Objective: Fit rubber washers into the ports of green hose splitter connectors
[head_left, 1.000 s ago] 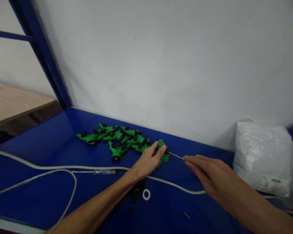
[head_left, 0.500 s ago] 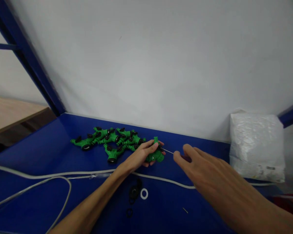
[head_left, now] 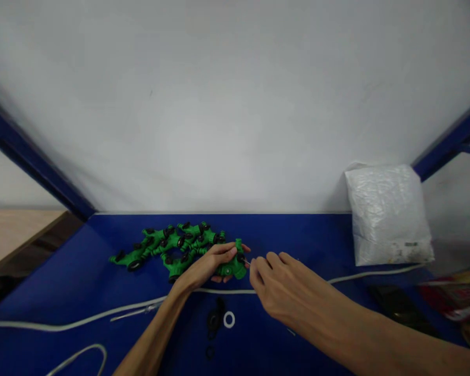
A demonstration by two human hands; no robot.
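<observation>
A green connector (head_left: 239,270) with black fittings sits just above the desk (head_left: 297,235), gripped by the fingers of the left hand (head_left: 213,262). The right hand (head_left: 278,282) has its fingers curled tightly around a thin tool (head_left: 247,262), whose shaft meets the connector's black fitting; the handle is hidden. More green connectors (head_left: 170,241) lie clustered to the left. Nearer the person, beyond a pale cable (head_left: 227,291), a white ring (head_left: 229,319) lies beside black parts (head_left: 213,319). A plastic-wrapped package (head_left: 389,214) leans against the wall (head_left: 235,115) at right.
</observation>
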